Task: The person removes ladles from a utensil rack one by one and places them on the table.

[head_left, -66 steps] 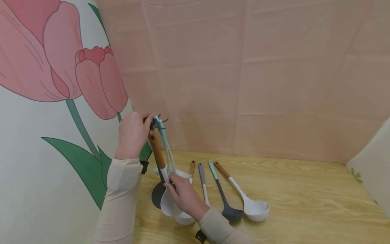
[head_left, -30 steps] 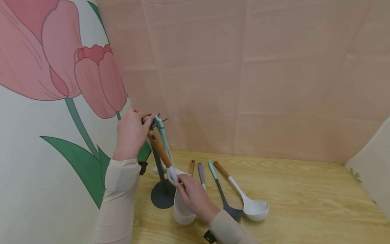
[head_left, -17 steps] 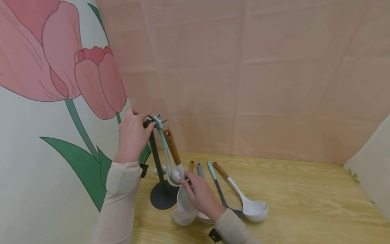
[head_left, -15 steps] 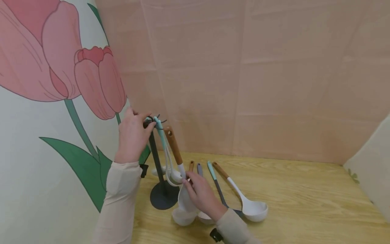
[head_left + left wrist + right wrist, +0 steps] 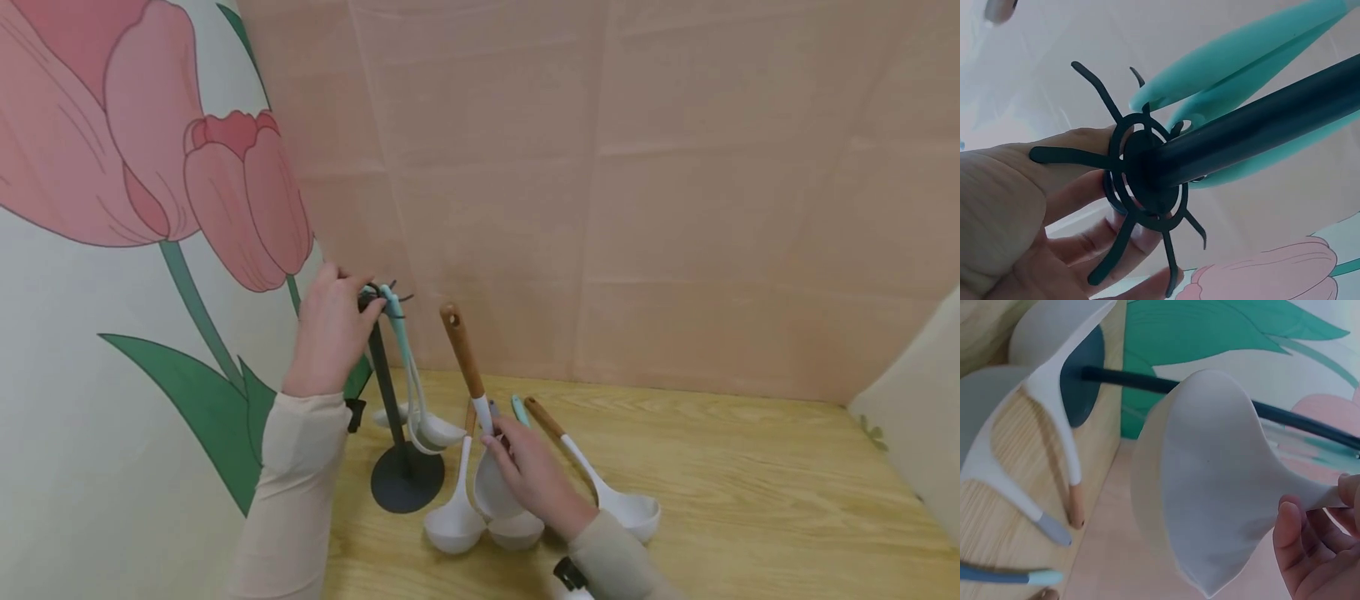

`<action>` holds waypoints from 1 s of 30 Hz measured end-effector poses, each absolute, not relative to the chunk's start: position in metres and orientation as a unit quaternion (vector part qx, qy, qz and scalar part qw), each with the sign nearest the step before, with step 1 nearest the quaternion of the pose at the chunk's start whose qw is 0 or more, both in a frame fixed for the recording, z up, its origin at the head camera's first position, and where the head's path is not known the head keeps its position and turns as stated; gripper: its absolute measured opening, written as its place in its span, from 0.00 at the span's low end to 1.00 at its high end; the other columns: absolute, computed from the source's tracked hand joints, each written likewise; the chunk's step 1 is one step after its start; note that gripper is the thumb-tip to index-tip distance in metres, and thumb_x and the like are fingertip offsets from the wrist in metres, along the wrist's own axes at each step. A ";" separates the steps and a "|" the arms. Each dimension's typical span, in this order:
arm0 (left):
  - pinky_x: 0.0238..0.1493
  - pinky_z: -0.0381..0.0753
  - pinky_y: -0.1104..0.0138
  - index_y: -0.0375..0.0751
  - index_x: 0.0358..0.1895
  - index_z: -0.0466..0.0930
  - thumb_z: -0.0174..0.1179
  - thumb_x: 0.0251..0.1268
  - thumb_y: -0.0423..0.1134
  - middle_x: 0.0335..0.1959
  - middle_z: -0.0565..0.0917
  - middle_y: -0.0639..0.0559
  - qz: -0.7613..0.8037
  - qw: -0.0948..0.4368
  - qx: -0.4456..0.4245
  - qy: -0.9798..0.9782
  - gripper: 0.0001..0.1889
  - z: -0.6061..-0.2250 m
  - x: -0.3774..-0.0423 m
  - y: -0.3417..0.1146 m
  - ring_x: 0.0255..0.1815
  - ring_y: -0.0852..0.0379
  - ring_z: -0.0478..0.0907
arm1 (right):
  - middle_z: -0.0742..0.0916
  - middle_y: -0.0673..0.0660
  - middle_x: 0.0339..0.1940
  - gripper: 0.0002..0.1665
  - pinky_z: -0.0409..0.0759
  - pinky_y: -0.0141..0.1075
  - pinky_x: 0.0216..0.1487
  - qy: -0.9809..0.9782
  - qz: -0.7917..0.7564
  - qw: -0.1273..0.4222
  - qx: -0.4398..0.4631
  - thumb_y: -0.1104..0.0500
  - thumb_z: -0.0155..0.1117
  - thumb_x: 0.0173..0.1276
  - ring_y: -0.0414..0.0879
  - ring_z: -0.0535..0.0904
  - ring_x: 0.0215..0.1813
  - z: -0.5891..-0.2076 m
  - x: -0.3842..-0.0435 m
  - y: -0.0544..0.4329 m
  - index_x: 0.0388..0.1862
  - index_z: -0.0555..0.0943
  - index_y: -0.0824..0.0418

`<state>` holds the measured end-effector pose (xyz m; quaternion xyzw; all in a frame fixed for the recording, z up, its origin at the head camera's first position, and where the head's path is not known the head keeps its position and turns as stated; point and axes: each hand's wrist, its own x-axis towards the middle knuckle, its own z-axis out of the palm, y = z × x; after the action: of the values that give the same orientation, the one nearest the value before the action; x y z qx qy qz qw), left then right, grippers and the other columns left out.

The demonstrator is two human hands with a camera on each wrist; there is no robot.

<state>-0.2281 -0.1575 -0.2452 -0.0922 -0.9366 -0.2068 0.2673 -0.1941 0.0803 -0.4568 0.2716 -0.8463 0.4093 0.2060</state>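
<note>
My left hand [image 5: 322, 337] grips the top of a dark utensil stand [image 5: 384, 375]; in the left wrist view thumb and fingers are around its hub, below which curved hooks [image 5: 1100, 90] spread out. Teal-handled white ladles [image 5: 397, 321] hang from the hooks. With its thumb and fingers, my right hand [image 5: 543, 479] pinches the white neck of a ladle with a brown wooden handle [image 5: 465, 354]. That ladle is upright in the air, handle end up, right of the stand. Its white bowl [image 5: 1210, 462] fills the middle of the right wrist view.
Several ladles lie on the wood-patterned table [image 5: 750, 500]: a white one [image 5: 453, 527] near the stand's round base [image 5: 408, 482], a grey-handled one [image 5: 1054, 530] beside it, a dark one with a teal handle [image 5: 520, 408] and a brown-handled one [image 5: 637, 512]. A pink cloth [image 5: 675, 208] hangs behind.
My right hand has drawn the brown-handled ladle away from the stand's hooks to the right, over the ladles on the table. The left hand keeps hold of the stand's top.
</note>
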 end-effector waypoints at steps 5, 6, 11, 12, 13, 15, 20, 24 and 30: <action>0.38 0.76 0.51 0.33 0.57 0.83 0.65 0.68 0.36 0.41 0.76 0.36 -0.168 0.285 -0.089 -0.940 0.17 -0.243 -0.227 -0.157 0.39 0.42 0.73 | 0.84 0.48 0.34 0.04 0.79 0.31 0.33 -0.844 0.416 0.211 0.264 0.62 0.61 0.74 0.36 0.79 0.34 -0.459 -0.197 0.096 0.45 0.80 0.59; 0.37 0.76 0.51 0.33 0.57 0.84 0.65 0.68 0.37 0.40 0.77 0.36 -0.161 0.287 -0.087 -0.940 0.17 -0.243 -0.227 -0.157 0.39 0.42 0.73 | 0.85 0.48 0.34 0.05 0.79 0.31 0.32 -0.845 0.415 0.214 0.261 0.62 0.62 0.73 0.35 0.78 0.33 -0.459 -0.197 0.098 0.45 0.80 0.60; 0.36 0.76 0.50 0.35 0.57 0.84 0.65 0.68 0.39 0.39 0.77 0.37 -0.139 0.292 -0.076 -0.943 0.18 -0.243 -0.226 -0.157 0.38 0.42 0.73 | 0.84 0.47 0.35 0.06 0.77 0.30 0.31 -0.858 0.408 0.205 0.233 0.61 0.63 0.73 0.34 0.75 0.32 -0.461 -0.199 0.109 0.46 0.81 0.58; 0.36 0.76 0.49 0.35 0.57 0.84 0.65 0.68 0.39 0.39 0.78 0.37 -0.136 0.292 -0.075 -0.944 0.18 -0.243 -0.226 -0.157 0.38 0.42 0.74 | 0.84 0.47 0.35 0.05 0.76 0.30 0.30 -0.861 0.408 0.202 0.228 0.61 0.63 0.73 0.34 0.74 0.31 -0.461 -0.198 0.111 0.46 0.81 0.57; 0.36 0.76 0.49 0.36 0.57 0.84 0.65 0.68 0.39 0.38 0.78 0.37 -0.133 0.293 -0.074 -0.944 0.17 -0.243 -0.226 -0.157 0.38 0.42 0.74 | 0.84 0.47 0.35 0.05 0.76 0.31 0.30 -0.862 0.409 0.198 0.224 0.60 0.62 0.73 0.34 0.74 0.31 -0.462 -0.198 0.113 0.46 0.81 0.56; 0.36 0.76 0.48 0.36 0.56 0.84 0.65 0.68 0.40 0.39 0.78 0.37 -0.129 0.294 -0.072 -0.944 0.17 -0.243 -0.226 -0.157 0.39 0.42 0.74 | 0.84 0.47 0.35 0.05 0.77 0.31 0.31 -0.863 0.412 0.192 0.219 0.60 0.62 0.74 0.35 0.76 0.33 -0.463 -0.198 0.116 0.46 0.81 0.56; 0.35 0.77 0.49 0.37 0.55 0.85 0.65 0.69 0.41 0.40 0.78 0.38 -0.125 0.294 -0.066 -0.945 0.16 -0.244 -0.227 -0.156 0.39 0.42 0.75 | 0.85 0.48 0.36 0.06 0.80 0.31 0.33 -0.865 0.413 0.189 0.213 0.60 0.62 0.74 0.38 0.79 0.36 -0.468 -0.198 0.124 0.47 0.81 0.58; 0.37 0.77 0.48 0.36 0.55 0.84 0.64 0.69 0.41 0.41 0.79 0.37 -0.125 0.291 -0.061 -0.946 0.16 -0.244 -0.226 -0.155 0.40 0.41 0.76 | 0.85 0.48 0.36 0.08 0.80 0.31 0.33 -0.867 0.419 0.179 0.200 0.60 0.61 0.74 0.38 0.80 0.36 -0.470 -0.198 0.133 0.49 0.82 0.59; 0.40 0.76 0.46 0.36 0.55 0.82 0.64 0.69 0.41 0.42 0.80 0.37 -0.131 0.292 -0.049 -0.946 0.17 -0.244 -0.225 -0.154 0.40 0.40 0.77 | 0.85 0.49 0.33 0.08 0.80 0.31 0.31 -0.873 0.407 0.184 0.195 0.59 0.61 0.75 0.37 0.78 0.34 -0.475 -0.199 0.150 0.48 0.81 0.60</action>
<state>-0.2245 -0.1542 -0.2444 -0.0491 -0.9462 -0.1313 0.2918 -0.1989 0.1501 -0.4751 0.1950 -0.8733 0.4068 0.1842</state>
